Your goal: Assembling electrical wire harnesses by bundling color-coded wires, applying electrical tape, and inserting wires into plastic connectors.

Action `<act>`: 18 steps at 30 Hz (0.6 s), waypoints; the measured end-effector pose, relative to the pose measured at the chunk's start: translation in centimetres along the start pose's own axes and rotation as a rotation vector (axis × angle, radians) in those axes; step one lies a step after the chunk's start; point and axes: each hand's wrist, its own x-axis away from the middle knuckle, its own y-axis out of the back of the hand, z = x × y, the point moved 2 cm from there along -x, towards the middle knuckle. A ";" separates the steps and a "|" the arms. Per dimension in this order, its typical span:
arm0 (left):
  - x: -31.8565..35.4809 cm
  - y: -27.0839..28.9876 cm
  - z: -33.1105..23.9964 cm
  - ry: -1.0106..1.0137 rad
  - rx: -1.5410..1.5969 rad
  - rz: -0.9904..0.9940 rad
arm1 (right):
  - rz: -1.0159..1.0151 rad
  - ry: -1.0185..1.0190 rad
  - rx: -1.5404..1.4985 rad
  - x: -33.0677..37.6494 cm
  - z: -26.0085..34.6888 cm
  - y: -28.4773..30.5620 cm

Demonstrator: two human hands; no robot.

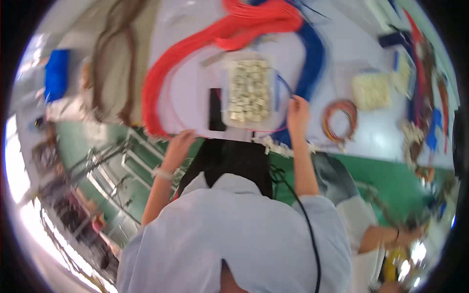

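My left hand is at the table's front edge, its fingers closed around a thin red wire that curves down from the red wire bundle. To the right, my right hand pinches a thin blue wire beside the blue wire bundle. Another stretch of red wire runs low across the table toward this hand; whether it is gripped there is blurred. Between the hands stands a clear tray full of small whitish connectors. A black flat object lies just left of it.
A coil of multicoloured wire and a bag of pale connectors lie to the right. White connectors line the front edge. Brown wire bundles and a blue box are at left. Another person's arm shows at lower right.
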 end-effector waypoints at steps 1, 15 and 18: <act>1.4 1.0 1.1 0.011 -0.003 -0.023 | 0.003 -0.057 -0.048 1.1 0.8 -0.2; 1.1 -7.1 4.1 0.381 0.410 0.349 | -0.736 -0.397 0.239 8.6 -16.6 15.4; -1.2 -8.9 1.2 0.333 0.258 0.444 | -0.540 -0.371 0.273 7.3 -20.0 17.0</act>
